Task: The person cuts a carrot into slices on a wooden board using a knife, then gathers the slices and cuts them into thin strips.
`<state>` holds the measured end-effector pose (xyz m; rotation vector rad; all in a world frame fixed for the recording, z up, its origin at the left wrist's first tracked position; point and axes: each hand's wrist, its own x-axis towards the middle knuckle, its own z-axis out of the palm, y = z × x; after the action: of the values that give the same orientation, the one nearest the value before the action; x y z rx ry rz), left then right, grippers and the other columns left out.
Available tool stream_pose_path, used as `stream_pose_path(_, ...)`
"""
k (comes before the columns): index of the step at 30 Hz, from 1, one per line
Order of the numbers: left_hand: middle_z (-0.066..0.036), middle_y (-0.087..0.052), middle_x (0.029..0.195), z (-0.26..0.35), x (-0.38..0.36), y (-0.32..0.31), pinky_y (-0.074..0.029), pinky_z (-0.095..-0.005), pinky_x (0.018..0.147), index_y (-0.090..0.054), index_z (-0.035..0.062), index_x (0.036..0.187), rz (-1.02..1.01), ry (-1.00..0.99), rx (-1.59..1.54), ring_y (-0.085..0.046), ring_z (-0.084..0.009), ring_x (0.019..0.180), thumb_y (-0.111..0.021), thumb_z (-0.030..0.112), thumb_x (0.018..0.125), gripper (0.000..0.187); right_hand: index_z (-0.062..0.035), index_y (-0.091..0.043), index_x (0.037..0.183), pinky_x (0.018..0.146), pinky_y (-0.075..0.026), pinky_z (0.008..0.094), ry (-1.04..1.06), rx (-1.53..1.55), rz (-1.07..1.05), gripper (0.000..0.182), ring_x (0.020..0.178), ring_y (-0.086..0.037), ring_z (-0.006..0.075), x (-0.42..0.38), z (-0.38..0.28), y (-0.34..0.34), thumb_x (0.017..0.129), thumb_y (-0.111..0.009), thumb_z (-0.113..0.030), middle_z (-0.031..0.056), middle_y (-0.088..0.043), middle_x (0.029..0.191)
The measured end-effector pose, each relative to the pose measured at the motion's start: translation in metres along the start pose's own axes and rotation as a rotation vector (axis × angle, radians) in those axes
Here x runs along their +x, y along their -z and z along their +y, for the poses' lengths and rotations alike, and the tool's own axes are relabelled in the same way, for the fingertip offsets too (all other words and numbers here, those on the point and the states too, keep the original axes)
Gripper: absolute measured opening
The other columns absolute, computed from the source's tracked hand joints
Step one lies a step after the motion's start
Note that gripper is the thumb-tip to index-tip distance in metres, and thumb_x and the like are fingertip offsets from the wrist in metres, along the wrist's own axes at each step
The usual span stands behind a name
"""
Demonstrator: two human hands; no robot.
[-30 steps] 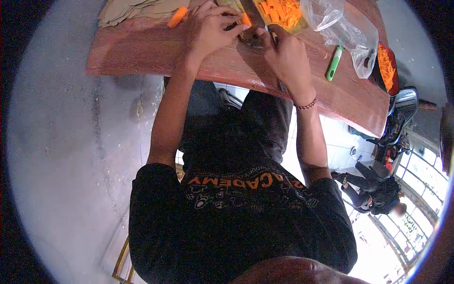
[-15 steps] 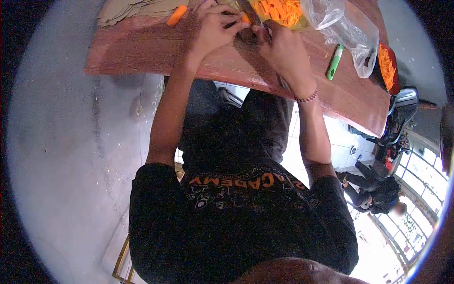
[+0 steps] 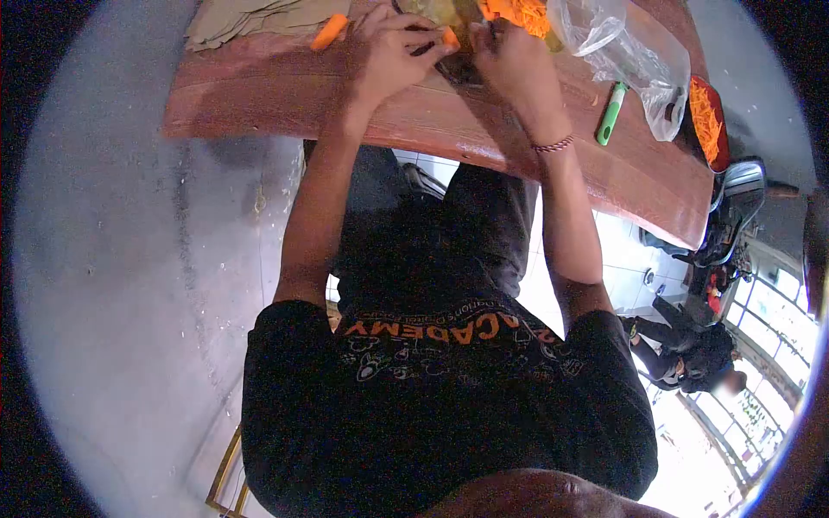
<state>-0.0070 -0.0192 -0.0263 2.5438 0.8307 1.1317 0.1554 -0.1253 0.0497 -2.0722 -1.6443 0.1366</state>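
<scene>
My left hand [image 3: 393, 53] is at the table's far edge, its bent fingertips closed on a cut carrot piece [image 3: 450, 38]. To its right, my right hand [image 3: 522, 78] is closed around the dark handle of a knife [image 3: 496, 33]; most of the blade is hidden or hard to make out now. Just beyond the right hand lies a heap of cut carrot strips [image 3: 518, 13]. A separate carrot chunk [image 3: 329, 32] rests on the table left of my left hand.
On the reddish wooden table [image 3: 259, 95] are brown paper sheets [image 3: 250, 22], a clear plastic bag [image 3: 648, 65] and a green-and-white handled tool [image 3: 612, 114]. A tray of shredded carrot [image 3: 706, 125] sits at the right edge. Another person [image 3: 691, 350] is farther off at the right.
My right hand has moved up and slightly right, away from the left fingertips. The knife blade, visible between the hands before, has shifted and barely shows. My left hand stays on the carrot.
</scene>
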Motion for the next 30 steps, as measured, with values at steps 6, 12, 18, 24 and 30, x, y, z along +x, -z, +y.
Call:
stream_pose_path(6, 0.002, -0.075, 0.093, 0.011, 0.003, 0.006, -0.044, -0.0312, 0.094, -0.08, 0.0142, 0.087, 0.018, -0.027, 0.012, -0.063, -0.0143, 0.096, -0.081, 0.034, 0.075, 0.023, 0.0054, -0.066, 0.092, 0.068, -0.053, 0.0547, -0.02, 0.196, 0.004, 0.042, 0.078, -0.065, 0.0493, -0.021, 0.0, 0.023, 0.095, -0.056, -0.035, 0.0322, -0.063, 0.076)
stream_pose_path(12, 0.002, -0.076, 0.093, 0.007, 0.001, 0.003, -0.044, -0.03, 0.093, -0.08, 0.014, 0.087, 0.003, -0.019, -0.019, -0.064, -0.0149, 0.094, -0.08, 0.035, 0.077, 0.023, 0.004, -0.064, 0.09, 0.066, -0.051, 0.0561, -0.056, 0.174, -0.032, 0.038, 0.075, -0.064, 0.0498, -0.034, -0.009, 0.02, 0.096, -0.056, -0.033, 0.0307, -0.063, 0.073)
stream_pose_path(18, 0.002, -0.076, 0.092, 0.008, 0.0, 0.002, -0.047, -0.0318, 0.091, -0.08, 0.0128, 0.086, 0.019, 0.0, -0.048, -0.066, -0.0153, 0.093, -0.081, 0.035, 0.076, 0.024, 0.0032, -0.063, 0.089, 0.065, -0.051, 0.0559, -0.023, 0.177, -0.02, 0.036, 0.074, -0.063, 0.05, -0.037, -0.01, 0.019, 0.096, -0.055, -0.032, 0.0304, -0.063, 0.073)
stream_pose_path(24, 0.001, -0.076, 0.092, 0.014, -0.001, 0.007, -0.048, -0.0313, 0.09, -0.08, 0.0111, 0.086, 0.039, -0.007, 0.057, -0.065, -0.0155, 0.094, -0.083, 0.034, 0.075, 0.026, 0.003, -0.063, 0.094, 0.066, -0.052, 0.0565, -0.045, 0.138, -0.06, 0.035, 0.075, -0.064, 0.05, -0.037, -0.015, 0.025, 0.096, -0.055, -0.031, 0.0309, -0.063, 0.074)
stream_pose_path(30, 0.001, -0.076, 0.09, 0.009, -0.002, 0.001, -0.048, -0.0305, 0.09, -0.08, 0.0103, 0.084, 0.037, 0.056, -0.088, -0.063, -0.0173, 0.096, -0.084, 0.035, 0.073, 0.028, 0.0023, -0.063, 0.095, 0.067, -0.052, 0.0569, -0.068, 0.131, -0.08, 0.034, 0.077, -0.064, 0.0496, -0.036, -0.014, 0.025, 0.097, -0.054, -0.03, 0.031, -0.064, 0.076)
